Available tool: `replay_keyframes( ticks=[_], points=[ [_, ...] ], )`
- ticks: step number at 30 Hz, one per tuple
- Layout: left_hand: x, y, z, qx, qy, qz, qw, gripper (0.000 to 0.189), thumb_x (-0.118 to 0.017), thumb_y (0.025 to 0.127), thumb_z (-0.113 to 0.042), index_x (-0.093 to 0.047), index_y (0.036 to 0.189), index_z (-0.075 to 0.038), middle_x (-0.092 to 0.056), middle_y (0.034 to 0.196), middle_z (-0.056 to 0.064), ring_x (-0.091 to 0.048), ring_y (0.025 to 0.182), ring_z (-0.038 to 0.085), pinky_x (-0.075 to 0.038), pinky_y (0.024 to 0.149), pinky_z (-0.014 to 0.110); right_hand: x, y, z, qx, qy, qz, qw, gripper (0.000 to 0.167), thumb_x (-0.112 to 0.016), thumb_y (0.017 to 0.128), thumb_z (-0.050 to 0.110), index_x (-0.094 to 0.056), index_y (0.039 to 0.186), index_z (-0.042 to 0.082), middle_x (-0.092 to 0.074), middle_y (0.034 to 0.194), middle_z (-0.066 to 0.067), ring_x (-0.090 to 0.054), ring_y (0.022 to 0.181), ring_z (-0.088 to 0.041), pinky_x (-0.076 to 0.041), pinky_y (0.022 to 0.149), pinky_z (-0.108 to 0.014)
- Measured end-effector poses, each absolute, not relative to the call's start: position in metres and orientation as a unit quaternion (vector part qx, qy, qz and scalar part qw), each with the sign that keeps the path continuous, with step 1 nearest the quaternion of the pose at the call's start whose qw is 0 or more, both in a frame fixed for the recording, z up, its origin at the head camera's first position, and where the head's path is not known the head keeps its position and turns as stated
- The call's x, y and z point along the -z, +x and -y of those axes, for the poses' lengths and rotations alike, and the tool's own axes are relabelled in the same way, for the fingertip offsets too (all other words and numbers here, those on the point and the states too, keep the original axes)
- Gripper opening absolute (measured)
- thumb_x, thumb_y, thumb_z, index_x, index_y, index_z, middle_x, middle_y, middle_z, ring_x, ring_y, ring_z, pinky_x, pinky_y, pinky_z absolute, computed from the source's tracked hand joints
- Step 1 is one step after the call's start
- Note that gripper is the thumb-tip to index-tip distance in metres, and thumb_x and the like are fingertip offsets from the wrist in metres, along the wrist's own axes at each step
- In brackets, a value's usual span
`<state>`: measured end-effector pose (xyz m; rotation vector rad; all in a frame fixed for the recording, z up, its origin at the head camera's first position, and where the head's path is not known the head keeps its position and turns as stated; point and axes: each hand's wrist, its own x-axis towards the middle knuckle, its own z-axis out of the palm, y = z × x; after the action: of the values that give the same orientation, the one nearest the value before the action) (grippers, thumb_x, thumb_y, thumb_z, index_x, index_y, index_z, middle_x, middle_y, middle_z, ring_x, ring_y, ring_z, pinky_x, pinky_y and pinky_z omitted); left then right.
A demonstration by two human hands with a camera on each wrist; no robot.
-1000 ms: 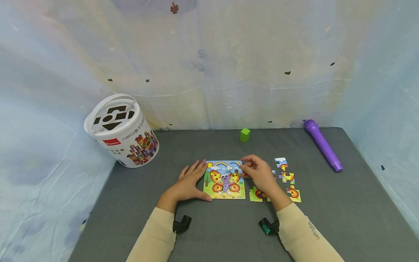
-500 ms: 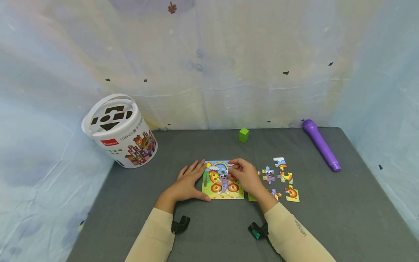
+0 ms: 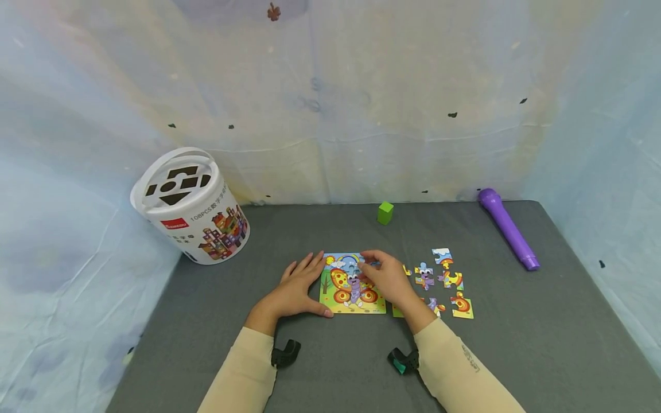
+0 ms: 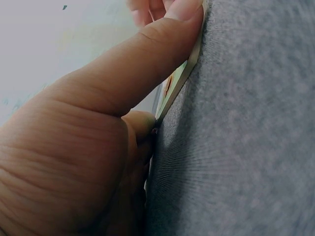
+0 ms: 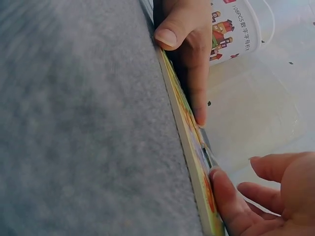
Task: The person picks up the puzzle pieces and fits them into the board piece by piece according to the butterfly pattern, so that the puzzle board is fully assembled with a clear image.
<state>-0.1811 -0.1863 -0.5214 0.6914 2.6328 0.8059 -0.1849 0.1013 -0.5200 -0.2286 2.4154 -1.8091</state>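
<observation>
A small jigsaw puzzle (image 3: pixel 353 295) with a butterfly picture lies flat in the middle of the table. My left hand (image 3: pixel 298 291) spreads along its left side, fingers straight, the thumb (image 4: pixel 142 56) at the near edge. Over the picture's upper right is my right hand (image 3: pixel 389 278), which hides that part. In the right wrist view the right thumb (image 5: pixel 227 199) presses on the puzzle's surface, while the other fingers (image 5: pixel 275 167) are raised and apart from it. Several loose puzzle pieces (image 3: pixel 424 275) lie to the right, some partly behind the right forearm.
A white toy bucket (image 3: pixel 193 209) with a slotted lid stands at the back left. The green cube (image 3: pixel 385 213) sits near the back edge, and a purple microphone (image 3: pixel 508 229) lies at the right. Patterned cloth (image 3: pixel 330 103) hangs behind the grey table (image 3: pixel 341 367).
My right hand has moved left from the puzzle's right edge to over its upper right part, uncovering loose pieces. The left hand has stayed in place.
</observation>
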Motion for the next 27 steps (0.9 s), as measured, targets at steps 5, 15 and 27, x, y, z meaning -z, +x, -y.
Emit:
replay_keyframes(
  ticks=[5, 15, 27],
  points=[
    [0.522, -0.181, 0.187, -0.282, 0.242, -0.916, 0.152, 0.135, -0.092, 0.077, -0.068, -0.015, 0.176, -0.018, -0.005, 0.181, -0.005, 0.004, 0.165, 0.019, 0.006, 0.128, 0.056, 0.513, -0.18, -0.1, 0.489, -0.112, -0.865, -0.003, 0.033, -0.073, 0.108, 0.023, -0.074, 0.133, 0.002, -0.068, 0.127, -0.011, -0.071, 0.095, -0.022, -0.06, 0.08, -0.044],
    [0.522, -0.181, 0.187, -0.276, 0.251, -0.916, 0.148, 0.134, -0.09, 0.079, -0.069, -0.015, 0.177, -0.018, -0.006, 0.181, -0.004, 0.003, 0.166, 0.021, 0.005, 0.128, 0.057, 0.506, -0.171, -0.092, 0.293, -0.292, -0.91, 0.029, 0.059, -0.074, 0.107, 0.03, -0.059, 0.157, 0.002, -0.047, 0.165, -0.019, -0.04, 0.153, -0.043, -0.034, 0.119, -0.067],
    [0.522, -0.182, 0.186, -0.269, 0.25, -0.918, 0.15, 0.135, -0.09, 0.079, -0.07, -0.013, 0.177, -0.018, -0.004, 0.181, -0.004, 0.004, 0.165, 0.02, 0.005, 0.128, 0.057, 0.511, -0.168, -0.092, 0.241, -0.305, -0.919, 0.071, 0.069, -0.071, 0.107, 0.042, -0.052, 0.164, 0.007, -0.038, 0.172, -0.014, -0.027, 0.16, -0.042, -0.03, 0.117, -0.073]
  ],
)
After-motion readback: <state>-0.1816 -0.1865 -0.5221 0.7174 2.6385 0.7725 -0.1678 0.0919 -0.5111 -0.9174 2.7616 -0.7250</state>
